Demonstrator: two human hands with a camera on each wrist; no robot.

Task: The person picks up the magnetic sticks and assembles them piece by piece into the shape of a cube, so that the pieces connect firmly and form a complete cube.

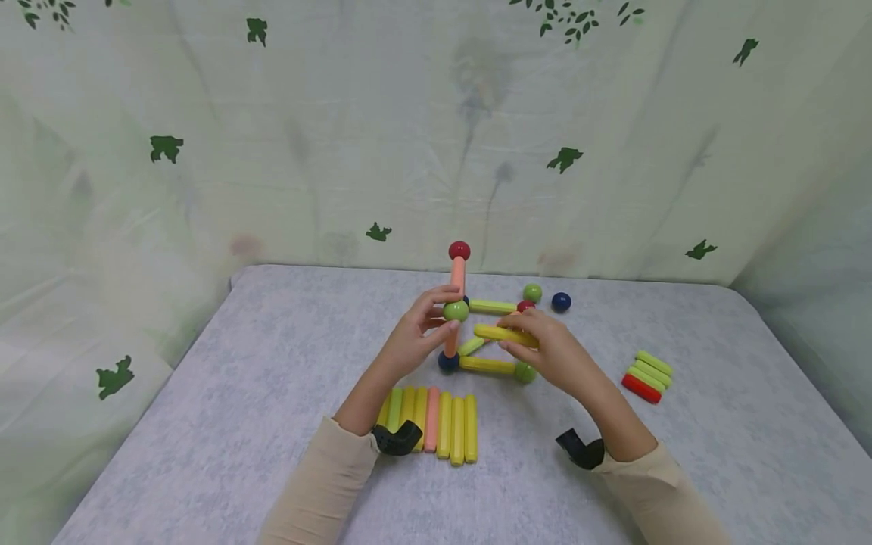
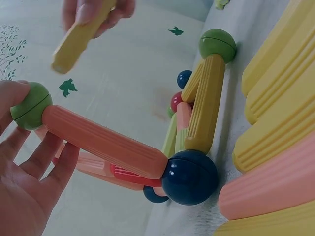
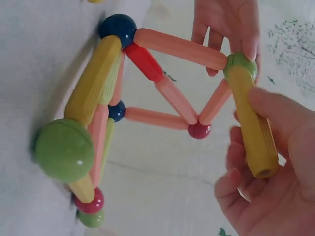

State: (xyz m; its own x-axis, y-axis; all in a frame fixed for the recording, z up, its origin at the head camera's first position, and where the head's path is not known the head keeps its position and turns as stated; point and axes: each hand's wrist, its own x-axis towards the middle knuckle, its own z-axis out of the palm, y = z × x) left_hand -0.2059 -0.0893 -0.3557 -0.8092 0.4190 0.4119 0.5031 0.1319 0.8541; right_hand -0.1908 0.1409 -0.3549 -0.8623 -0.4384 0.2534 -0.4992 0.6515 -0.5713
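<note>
A frame of coloured rods and balls stands on the table, with a blue ball (image 1: pixel 448 362) at its near left corner. From that ball an orange rod (image 2: pixel 106 140) rises to a green ball (image 2: pixel 31 105). My left hand (image 1: pixel 421 333) pinches this green ball between thumb and fingers. In my right hand (image 1: pixel 555 350) is a yellow rod (image 3: pixel 253 123), gripped between thumb and fingers. Its free end points toward the green ball; the left wrist view shows a gap between them. Behind, a red ball (image 1: pixel 459 250) tops the frame, joined by slanting rods.
A row of yellow, pink and green rods (image 1: pixel 444 424) lies in front of the frame. At the right rest several green rods and a red rod (image 1: pixel 641 389). A loose green ball (image 1: pixel 533 292) and a dark blue ball (image 1: pixel 562 302) sit behind. A leaf-patterned cloth (image 1: pixel 306 151) hangs beyond the table.
</note>
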